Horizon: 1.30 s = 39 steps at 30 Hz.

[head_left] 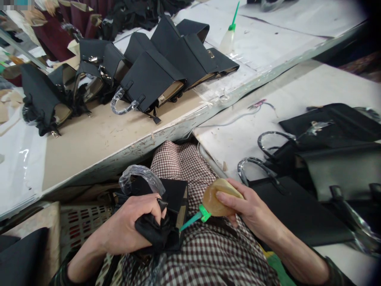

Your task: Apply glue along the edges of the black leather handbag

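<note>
My left hand (pixel 133 222) is closed around bunched black cloth lining on a black handbag (pixel 175 190) that rests on my lap. A clear plastic wrap covers the bag's handle (pixel 141 174). In my right hand (pixel 244 202) is a squeeze glue bottle (pixel 218 196) with yellowish contents, tipped down to the left. Its green nozzle (pixel 192 220) ends at the edge of the handbag, close to the black lining; whether the tip touches cannot be made out. A brown checked apron (pixel 214 250) lies under both.
Several black handbags (pixel 151 79) lie on the table ahead, with another glue bottle (pixel 228 39) behind them. More black handbags (pixel 300 202) are piled on the right-hand table (pixel 238 139). A plastic crate (pixel 83 222) stands low at left. Maroon bags (pixel 53 35) sit far left.
</note>
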Motion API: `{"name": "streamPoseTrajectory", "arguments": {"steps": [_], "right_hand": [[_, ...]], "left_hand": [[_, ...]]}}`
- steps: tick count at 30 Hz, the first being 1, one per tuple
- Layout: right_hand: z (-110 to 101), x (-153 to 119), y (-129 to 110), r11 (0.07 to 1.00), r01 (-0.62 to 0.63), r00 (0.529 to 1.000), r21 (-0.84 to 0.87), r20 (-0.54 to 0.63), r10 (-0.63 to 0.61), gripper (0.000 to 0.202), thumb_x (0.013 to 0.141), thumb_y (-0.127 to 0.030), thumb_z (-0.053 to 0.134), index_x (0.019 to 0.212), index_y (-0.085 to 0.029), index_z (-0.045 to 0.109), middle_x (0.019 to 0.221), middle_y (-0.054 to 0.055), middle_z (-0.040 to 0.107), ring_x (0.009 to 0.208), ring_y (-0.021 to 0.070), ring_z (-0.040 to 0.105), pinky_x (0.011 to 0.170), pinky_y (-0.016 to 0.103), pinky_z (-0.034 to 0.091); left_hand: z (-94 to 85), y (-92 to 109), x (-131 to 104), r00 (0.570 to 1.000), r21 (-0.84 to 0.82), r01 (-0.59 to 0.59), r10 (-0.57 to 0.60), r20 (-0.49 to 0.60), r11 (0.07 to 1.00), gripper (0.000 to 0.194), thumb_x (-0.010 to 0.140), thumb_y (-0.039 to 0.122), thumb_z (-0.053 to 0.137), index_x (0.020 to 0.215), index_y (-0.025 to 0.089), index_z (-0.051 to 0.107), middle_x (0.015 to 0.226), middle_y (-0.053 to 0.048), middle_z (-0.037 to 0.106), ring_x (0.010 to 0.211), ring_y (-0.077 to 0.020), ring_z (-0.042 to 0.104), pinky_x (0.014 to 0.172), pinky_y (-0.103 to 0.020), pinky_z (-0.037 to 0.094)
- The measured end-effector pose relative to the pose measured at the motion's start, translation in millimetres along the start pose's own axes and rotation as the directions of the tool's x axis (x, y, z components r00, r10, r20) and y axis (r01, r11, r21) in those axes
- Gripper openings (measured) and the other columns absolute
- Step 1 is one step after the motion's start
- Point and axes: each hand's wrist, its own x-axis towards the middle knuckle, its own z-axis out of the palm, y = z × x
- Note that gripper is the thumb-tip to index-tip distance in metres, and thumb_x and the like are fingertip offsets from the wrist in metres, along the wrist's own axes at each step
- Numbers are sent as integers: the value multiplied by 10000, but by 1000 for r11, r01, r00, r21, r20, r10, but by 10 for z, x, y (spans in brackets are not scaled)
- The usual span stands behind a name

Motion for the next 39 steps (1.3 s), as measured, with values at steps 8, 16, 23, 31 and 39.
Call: {"name": "streamPoseTrajectory", "arguments": {"steps": [8,16,23,31,39], "right_hand": [[113,-227,-13,985,14,1000,170,-11,-13,347,851,-448,814,1051,-190,696,788,13,631,584,128,499,377,183,440],[-63,-72,45,989,26,990,-145,-135,-46,414,856,-544,766,1073,-215,638,785,-6,642,512,123,502,426,248,448],[-93,77,89,883,40,963,-468,-219,-159,451,850,-577,701,1106,-218,605,935,63,704,705,238,645,552,340,510],[-120,122,156,791,128,932,-598,-200,-301,409,844,-530,732,1103,-235,616,953,46,718,841,278,669,784,421,526],[-195,-22,68,986,157,960,-55,-227,-165,362,885,-509,756,1078,-220,659,835,13,644,617,157,537,440,246,431]], "left_hand": [[-21,-4,23,999,-44,3,-6,-53,999,223,805,65,687,782,202,513,795,-3,609,725,-130,537,724,-270,389],[-39,-42,0,999,-99,18,-23,-43,995,234,802,74,703,780,206,512,805,-4,612,720,-132,536,678,-259,374],[-38,-12,46,1000,-93,-4,2,-26,996,219,811,77,701,784,198,521,797,-11,603,713,-130,524,678,-255,378],[-56,-24,59,999,-94,19,-23,-38,995,241,802,93,724,768,201,511,791,-4,606,718,-132,531,690,-257,382],[-102,-67,42,995,-204,55,-70,-69,977,266,765,103,759,739,196,511,800,-7,609,715,-131,533,683,-245,401]]}}
